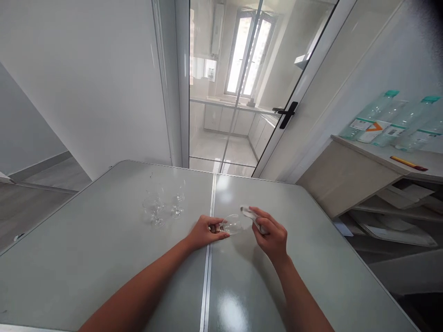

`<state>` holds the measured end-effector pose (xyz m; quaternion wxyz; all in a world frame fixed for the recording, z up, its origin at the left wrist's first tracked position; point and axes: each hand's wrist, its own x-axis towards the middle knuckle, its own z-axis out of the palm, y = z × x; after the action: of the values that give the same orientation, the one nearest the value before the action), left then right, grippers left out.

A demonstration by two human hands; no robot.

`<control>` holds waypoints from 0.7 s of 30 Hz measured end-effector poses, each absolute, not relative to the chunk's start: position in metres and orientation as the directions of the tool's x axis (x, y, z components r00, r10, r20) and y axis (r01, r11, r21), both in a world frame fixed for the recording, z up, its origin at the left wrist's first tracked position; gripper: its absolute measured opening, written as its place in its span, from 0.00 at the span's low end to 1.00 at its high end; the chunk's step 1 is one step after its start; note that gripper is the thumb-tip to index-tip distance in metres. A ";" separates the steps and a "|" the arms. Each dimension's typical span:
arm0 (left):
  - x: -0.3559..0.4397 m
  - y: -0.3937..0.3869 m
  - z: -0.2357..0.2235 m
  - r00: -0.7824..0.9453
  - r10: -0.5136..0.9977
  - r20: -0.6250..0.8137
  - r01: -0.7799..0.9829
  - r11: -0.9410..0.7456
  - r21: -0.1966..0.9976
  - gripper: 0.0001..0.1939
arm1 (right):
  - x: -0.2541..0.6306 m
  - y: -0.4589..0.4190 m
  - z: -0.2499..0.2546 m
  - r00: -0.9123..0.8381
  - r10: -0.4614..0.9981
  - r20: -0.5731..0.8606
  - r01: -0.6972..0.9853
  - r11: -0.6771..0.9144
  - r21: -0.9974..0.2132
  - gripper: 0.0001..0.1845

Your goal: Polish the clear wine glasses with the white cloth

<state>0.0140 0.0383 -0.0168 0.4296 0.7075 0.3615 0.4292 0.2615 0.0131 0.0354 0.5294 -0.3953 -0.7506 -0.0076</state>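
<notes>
My left hand (205,232) grips a small clear glass (232,224) by its base end. The glass lies tipped sideways, its bowl towards my other hand. In my right hand (270,233) is a white folded cloth (252,216), pinched between thumb and fingers close to the rim of the glass. Whether the cloth touches the glass I cannot tell. Further left on the grey-green table (166,272), several clear stemmed glasses (157,210) stand upright in a group.
A metal seam (207,276) crosses the table between my arms. To the right, a shelf unit (367,175) bears several empty plastic bottles (372,122) and a yellow-handled brush (408,163). Beyond the table is a glass door (228,129) with a black handle (288,114).
</notes>
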 end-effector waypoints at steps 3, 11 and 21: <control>0.015 0.039 -0.021 0.314 0.869 0.383 0.164 -0.447 0.879 0.23 | 0.255 0.011 0.037 0.118 0.533 0.838 0.646 0.599 -0.472 0.09; 0.013 0.039 -0.031 0.300 0.746 0.594 0.494 -0.654 0.573 0.24 | 0.236 0.012 0.039 -0.160 0.987 -0.016 0.196 0.016 -0.980 0.08; 0.010 0.044 -0.034 0.414 0.589 0.694 0.678 -0.708 0.197 0.22 | 0.265 0.017 0.054 -0.385 0.919 0.088 0.446 0.269 -0.854 0.18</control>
<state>0.0099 0.0436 -0.0338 -0.0570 0.8389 0.3775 0.3878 0.2648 0.0168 0.0544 0.3042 -0.4637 -0.7360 0.3882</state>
